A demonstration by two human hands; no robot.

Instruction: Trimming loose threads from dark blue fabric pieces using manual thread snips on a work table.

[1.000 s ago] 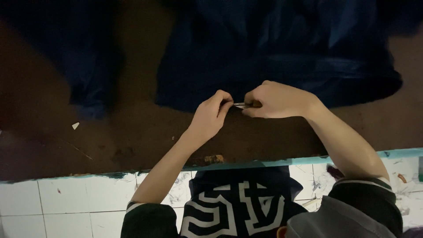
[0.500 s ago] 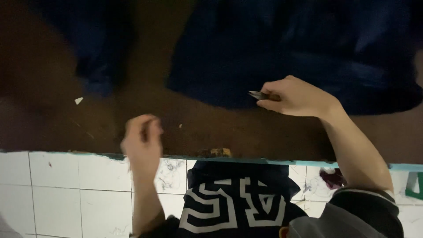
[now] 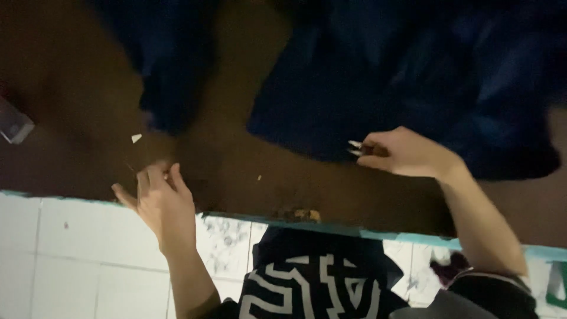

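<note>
Nearest the camera, at the bottom edge, the person's dark top with a bold white pattern (image 3: 313,289) is cut off by the frame, and white floor tiles (image 3: 71,248) show below the bench, one with grey speckling. The bench (image 3: 248,171) is dark brown with a teal painted front edge, chipped near the middle where a small yellowish patch shows. The left hand (image 3: 159,204) hangs at that front edge, fingers spread apart and holding nothing, blurred so the fingertips are hard to make out. A small white scrap (image 3: 136,138) lies on the bench just beyond it. The right hand (image 3: 407,155) rests farther in, its grip closed on a small metal tool (image 3: 355,148) of which only two pale, thin tips stick out to the left; the rest is hidden in the fingers, so its kind cannot be told for sure. The tips lie at the near hem of a large dark blue cloth (image 3: 401,77) spread over the far right of the bench. A second dark blue piece (image 3: 171,71) lies to the left, its outline lost in blur and dim light. At the far left edge a pale grey flat object (image 3: 13,125) is cut off.
</note>
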